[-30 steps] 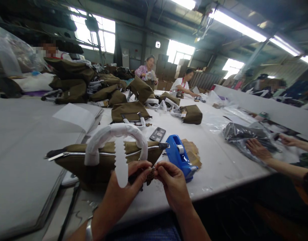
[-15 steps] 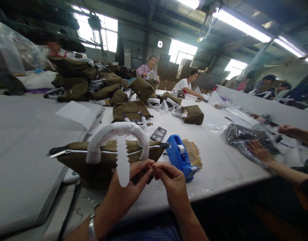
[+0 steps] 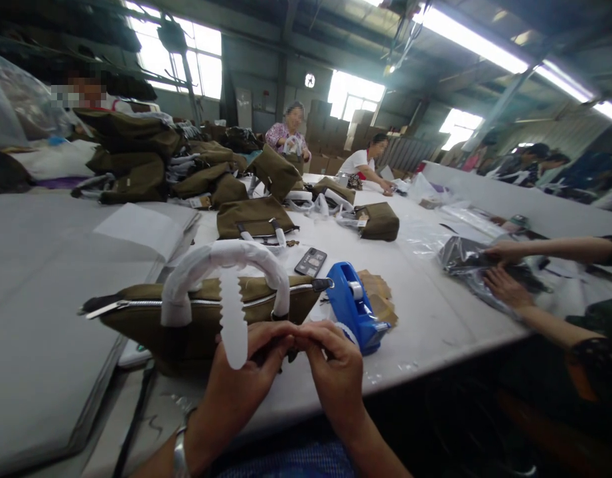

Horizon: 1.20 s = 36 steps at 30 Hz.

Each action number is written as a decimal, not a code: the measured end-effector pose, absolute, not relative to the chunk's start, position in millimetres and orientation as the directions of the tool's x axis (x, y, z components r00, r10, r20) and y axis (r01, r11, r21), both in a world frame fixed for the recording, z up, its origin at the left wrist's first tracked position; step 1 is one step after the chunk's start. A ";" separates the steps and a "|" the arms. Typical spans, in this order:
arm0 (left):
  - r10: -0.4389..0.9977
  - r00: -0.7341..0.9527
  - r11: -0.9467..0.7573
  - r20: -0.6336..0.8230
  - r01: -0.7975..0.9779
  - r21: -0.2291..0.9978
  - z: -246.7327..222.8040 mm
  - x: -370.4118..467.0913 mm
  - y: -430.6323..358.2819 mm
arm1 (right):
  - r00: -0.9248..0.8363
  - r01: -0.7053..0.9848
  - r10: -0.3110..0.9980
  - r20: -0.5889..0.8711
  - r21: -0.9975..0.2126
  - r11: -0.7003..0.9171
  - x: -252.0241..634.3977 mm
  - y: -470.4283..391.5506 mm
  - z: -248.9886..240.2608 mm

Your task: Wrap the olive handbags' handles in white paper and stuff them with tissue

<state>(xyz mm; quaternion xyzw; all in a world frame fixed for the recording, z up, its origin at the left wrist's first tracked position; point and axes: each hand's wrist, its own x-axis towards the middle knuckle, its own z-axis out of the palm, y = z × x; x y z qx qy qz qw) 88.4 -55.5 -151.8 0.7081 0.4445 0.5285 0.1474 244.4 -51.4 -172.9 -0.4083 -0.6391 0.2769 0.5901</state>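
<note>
An olive bag (image 3: 186,335) with a silver zipper stands on the table, its handle (image 3: 236,251) wrapped in white. A white strip with notched edges (image 3: 232,318) hangs in front of it. My left hand (image 3: 253,365) is closed at the bag's front, behind the lower end of the strip. Fingertips of my right hand (image 3: 333,365) meet those of my left in a pinch. Something small and dark shows under the fingertips, too hidden to name. Part of a white toothed piece shows behind my right hand.
A blue tape dispenser (image 3: 353,305) stands right of the bag, beside brown paper pieces (image 3: 378,295). A phone (image 3: 310,261) lies behind. More olive bags (image 3: 256,218) are piled farther back. At right, a person's hands (image 3: 508,285) touch a plastic-wrapped dark item (image 3: 460,255).
The view has shifted slightly. My hands remain together at the bag, and a white toothed edge now shows behind my right hand. The hands of the person at right have moved closer together over the plastic.
</note>
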 end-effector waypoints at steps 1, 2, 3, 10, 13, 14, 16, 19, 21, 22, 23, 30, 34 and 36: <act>0.785 0.056 -0.563 0.617 0.479 0.673 -151.4 87.8 -54.9 | 0.022 0.206 0.844 0.536 -0.828 0.521 245.9 -50.4 -172.7; 0.787 0.071 -0.565 0.613 0.484 0.668 -150.8 86.4 -54.8 | 0.021 0.216 0.841 0.540 -0.824 0.524 248.3 -49.2 -172.8; 0.787 0.081 -0.565 0.612 0.495 0.661 -150.0 84.1 -55.6 | 0.031 0.225 0.844 0.536 -0.826 0.517 251.6 -47.7 -173.5; 0.796 -0.058 -0.415 0.602 0.673 0.613 -162.9 58.5 -81.8 | 0.125 0.244 0.921 0.369 -0.911 0.332 266.6 -47.9 -201.7; 0.824 0.079 -0.448 0.561 0.697 0.560 -172.4 58.0 -89.5 | 0.003 0.081 0.975 0.224 -0.971 0.223 256.3 -53.2 -213.0; 0.830 0.099 -0.450 0.549 0.701 0.553 -173.9 59.7 -90.2 | -0.024 0.017 0.983 0.183 -0.983 0.183 252.5 -54.4 -215.4; 0.853 0.071 -0.415 0.518 0.695 0.588 -174.1 64.3 -89.4 | -0.051 -0.100 0.991 0.123 -0.988 0.118 245.8 -56.0 -218.5; 0.907 -0.013 -0.315 0.422 0.644 0.697 -171.4 71.1 -85.6 | -0.075 -0.199 0.994 0.079 -0.978 0.063 238.0 -58.8 -220.1; 0.931 -0.047 -0.256 0.362 0.622 0.740 -171.1 73.8 -83.3 | -0.094 -0.231 0.993 0.077 -0.971 0.053 232.3 -63.0 -219.2; 0.937 -0.066 -0.227 0.342 0.629 0.744 -171.8 74.2 -82.4 | -0.092 -0.226 0.992 0.092 -0.972 0.069 229.5 -65.6 -218.2; 0.943 -0.086 -0.193 0.321 0.644 0.740 -172.9 73.8 -81.8 | -0.081 -0.204 0.990 0.116 -0.974 0.098 227.3 -68.1 -216.8; 0.984 -0.156 0.024 0.080 0.571 0.820 -175.0 61.9 -77.5 | -0.419 -0.070 0.887 0.192 -0.981 0.179 265.2 -56.0 -193.8; 0.977 -0.195 0.159 -0.090 0.375 0.913 -169.7 63.4 -76.6 | -0.066 0.188 0.964 0.258 -0.945 0.266 296.0 -2.0 -179.2; 0.972 -0.185 0.202 -0.148 0.327 0.923 -169.0 64.8 -76.2 | 0.076 0.459 0.936 0.344 -0.845 0.274 294.7 40.8 -175.1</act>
